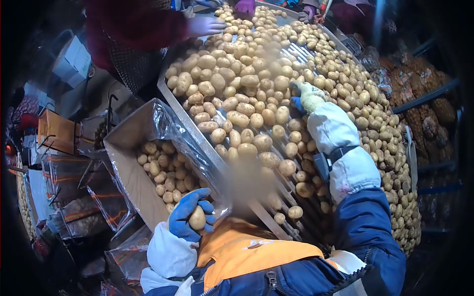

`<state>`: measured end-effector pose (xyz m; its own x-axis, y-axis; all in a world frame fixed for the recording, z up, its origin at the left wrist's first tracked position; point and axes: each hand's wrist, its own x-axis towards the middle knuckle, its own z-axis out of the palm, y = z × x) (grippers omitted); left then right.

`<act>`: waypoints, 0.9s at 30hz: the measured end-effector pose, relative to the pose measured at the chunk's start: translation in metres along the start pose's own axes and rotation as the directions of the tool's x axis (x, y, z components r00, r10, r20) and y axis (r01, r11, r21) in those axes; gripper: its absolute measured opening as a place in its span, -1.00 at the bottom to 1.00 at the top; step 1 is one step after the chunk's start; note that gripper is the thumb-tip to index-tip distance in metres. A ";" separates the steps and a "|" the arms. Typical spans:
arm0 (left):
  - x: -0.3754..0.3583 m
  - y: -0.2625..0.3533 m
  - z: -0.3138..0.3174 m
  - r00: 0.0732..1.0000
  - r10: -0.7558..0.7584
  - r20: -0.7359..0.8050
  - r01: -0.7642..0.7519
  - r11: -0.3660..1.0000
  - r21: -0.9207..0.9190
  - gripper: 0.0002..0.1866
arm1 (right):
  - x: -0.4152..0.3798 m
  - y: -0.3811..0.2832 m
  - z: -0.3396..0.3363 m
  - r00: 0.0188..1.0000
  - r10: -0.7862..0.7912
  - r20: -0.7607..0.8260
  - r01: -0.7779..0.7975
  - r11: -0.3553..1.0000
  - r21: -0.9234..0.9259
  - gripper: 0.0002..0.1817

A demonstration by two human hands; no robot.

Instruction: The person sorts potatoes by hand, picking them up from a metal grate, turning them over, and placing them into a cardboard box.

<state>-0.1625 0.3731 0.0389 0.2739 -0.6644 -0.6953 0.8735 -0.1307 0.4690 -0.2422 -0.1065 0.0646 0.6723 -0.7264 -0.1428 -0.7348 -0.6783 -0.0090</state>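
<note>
My left hand (190,215), in a blue coated glove, has its fingers wrapped round a potato (197,218) near the front corner of a cardboard box (129,173). The box is lined with clear plastic and holds a heap of potatoes (170,182). My right hand (308,97), in a pale glove with blue on the palm side, reaches over the potatoes (248,80) spread on a sorting table (194,140). Its fingers point left, bent and apart, close to the potatoes; I see no potato between them, though the palm is hidden.
Metal bars (291,197) show between the potatoes near my body. Across the table, a co-worker's gloved hand (206,26) and other gloved hands touch the potatoes. Filled net sacks (419,84) stand on racks at right. Plastic-lined boxes (74,182) stand at left. A blurred spot hides part of the table.
</note>
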 end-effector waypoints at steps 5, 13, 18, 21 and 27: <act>0.034 -0.010 -0.001 0.951 0.073 0.302 0.043 0.932 -0.359 -0.41 | 0.037 0.047 0.027 0.989 0.137 0.064 -0.148 0.786 0.601 -0.46; 0.013 -0.005 0.086 0.917 0.307 0.255 -0.346 0.930 0.124 -0.50 | -0.168 -0.120 0.002 0.911 -0.343 -0.230 0.368 0.424 0.827 -0.62; 0.014 -0.026 0.015 0.865 0.446 0.230 -0.355 0.869 -0.345 -0.51 | -0.229 -0.177 -0.003 0.607 -0.787 -0.114 0.633 0.392 0.668 -0.51; -0.030 -0.041 -0.046 0.924 0.382 -0.019 -0.369 0.878 -0.304 -0.47 | -0.234 -0.169 0.008 0.678 -0.730 -0.092 0.439 0.300 0.847 -0.46; -0.156 -0.064 -0.137 0.645 0.305 -0.701 -0.737 0.490 -0.465 -0.52 | -0.211 -0.129 0.048 0.784 -0.621 -0.014 0.326 0.391 0.861 -0.49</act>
<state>-0.2059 0.5865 0.0428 0.7253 0.0470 -0.6868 0.4132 0.7682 0.4890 -0.2938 0.1398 0.0481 0.9844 -0.1500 -0.0921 -0.1463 -0.4063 -0.9019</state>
